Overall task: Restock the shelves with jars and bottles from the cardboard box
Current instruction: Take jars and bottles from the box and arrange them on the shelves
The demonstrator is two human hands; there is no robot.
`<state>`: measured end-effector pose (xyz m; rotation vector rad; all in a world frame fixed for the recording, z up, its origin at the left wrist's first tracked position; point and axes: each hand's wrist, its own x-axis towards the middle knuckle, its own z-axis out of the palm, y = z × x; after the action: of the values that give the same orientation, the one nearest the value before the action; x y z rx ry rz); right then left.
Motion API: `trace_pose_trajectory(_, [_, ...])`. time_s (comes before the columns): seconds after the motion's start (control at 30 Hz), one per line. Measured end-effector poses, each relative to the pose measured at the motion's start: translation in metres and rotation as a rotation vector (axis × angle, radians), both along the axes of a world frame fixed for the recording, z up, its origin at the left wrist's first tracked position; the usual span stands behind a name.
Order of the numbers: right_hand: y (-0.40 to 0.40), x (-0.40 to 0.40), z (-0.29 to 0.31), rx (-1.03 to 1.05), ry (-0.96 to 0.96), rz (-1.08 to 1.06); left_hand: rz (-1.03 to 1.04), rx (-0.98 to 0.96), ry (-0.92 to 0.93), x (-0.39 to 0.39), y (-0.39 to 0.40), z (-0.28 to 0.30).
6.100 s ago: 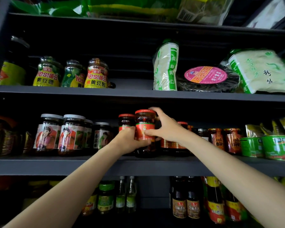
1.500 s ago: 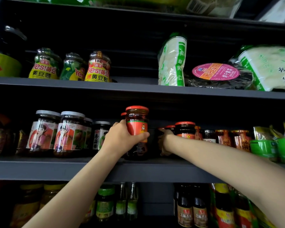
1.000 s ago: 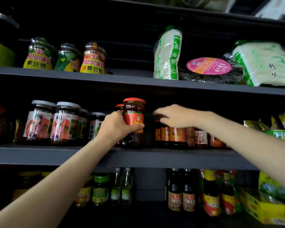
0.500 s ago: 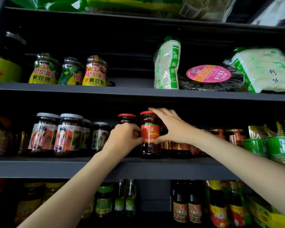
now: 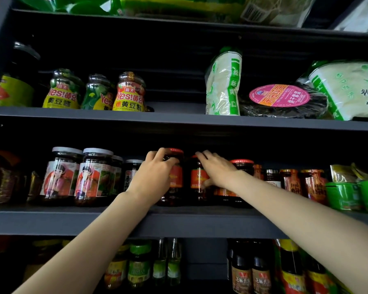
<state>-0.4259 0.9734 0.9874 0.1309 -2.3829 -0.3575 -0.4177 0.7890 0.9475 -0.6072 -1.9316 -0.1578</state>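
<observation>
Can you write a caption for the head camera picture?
Two hands set red-lidded jars on a shop shelf.

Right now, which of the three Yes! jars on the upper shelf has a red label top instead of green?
The rightmost Yes! jar, nearest the white noodle bag. The other two have green above the yellow band.

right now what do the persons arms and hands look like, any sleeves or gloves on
Both arms are bare up to the frame edge: no sleeves show. The left hand and the right hand wear no gloves, and no rings, watch or bracelet show on the fingers or wrists. Nails are too small to judge.
</observation>
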Motion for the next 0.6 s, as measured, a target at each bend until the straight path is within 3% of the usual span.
trace_pose_trajectory(0.23, [0.004,0.01,0.0,0.07,0.121,0.1,-0.048,0.053,-0.066,0.0,-0.001,-0.001])
trace_pose_trajectory(0.4, [0.004,0.025,-0.014,0.12,-0.383,-0.066,-0.07,0.144,-0.17,0.004,0.0,0.001])
trace_pose_trajectory(0.6, [-0.008,0.005,-0.017,0.277,-0.514,-0.304,-0.083,0.154,-0.177,0.003,-0.001,0.0])
